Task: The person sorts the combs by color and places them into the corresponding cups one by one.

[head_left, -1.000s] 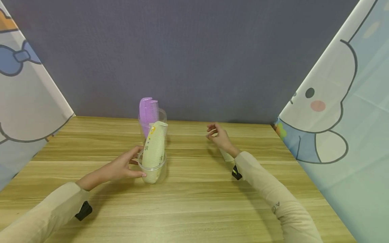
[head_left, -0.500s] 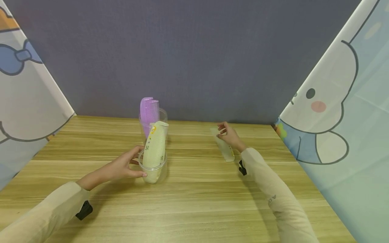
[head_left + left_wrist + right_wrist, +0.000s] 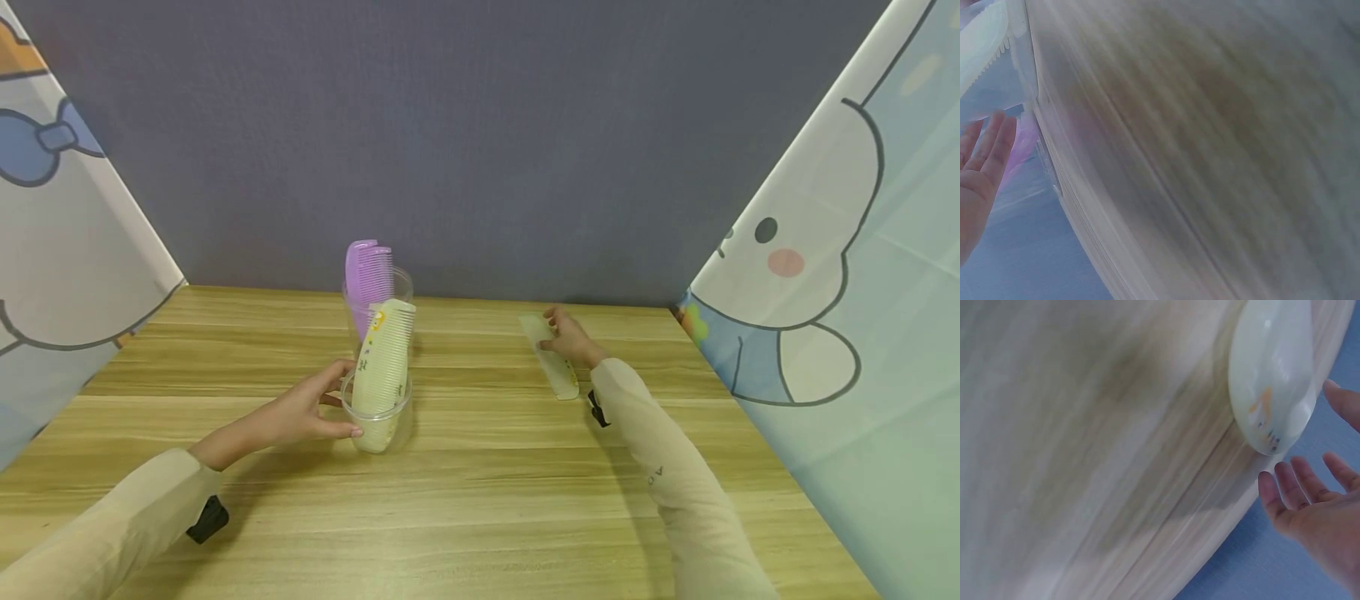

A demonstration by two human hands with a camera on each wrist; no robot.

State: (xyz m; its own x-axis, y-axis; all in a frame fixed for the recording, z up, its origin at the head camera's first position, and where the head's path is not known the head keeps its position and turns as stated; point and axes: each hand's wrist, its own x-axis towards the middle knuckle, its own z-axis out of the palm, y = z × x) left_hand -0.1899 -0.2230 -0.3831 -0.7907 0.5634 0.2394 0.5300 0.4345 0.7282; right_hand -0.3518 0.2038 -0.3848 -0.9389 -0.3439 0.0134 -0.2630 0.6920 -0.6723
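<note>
A pale green comb (image 3: 552, 367) with a small print lies flat on the wooden table at the right. My right hand (image 3: 573, 340) is at its right edge, thumb and forefinger apart, the thumb overlapping the comb. The right wrist view shows the comb's rounded, printed end (image 3: 1272, 381) close to the spread fingers (image 3: 1297, 487). At the left, my left hand (image 3: 300, 408) holds a clear plastic cup (image 3: 401, 412) by its side, thumb in front and fingers behind. Pale green combs (image 3: 382, 358) stand tilted in that cup. In the left wrist view the fingers (image 3: 997, 147) touch the cup wall.
Behind the held cup stands another clear cup (image 3: 403, 287) with purple combs (image 3: 367, 275) in it. A dark grey panel (image 3: 480, 150) rises at the table's back edge. Cartoon-printed cloths (image 3: 810, 242) flank both sides of the wooden table (image 3: 480, 500).
My right hand has moved right and slightly down, off the top of the lying comb to its right edge, uncovering it. The left hand and its cup have stayed put.
</note>
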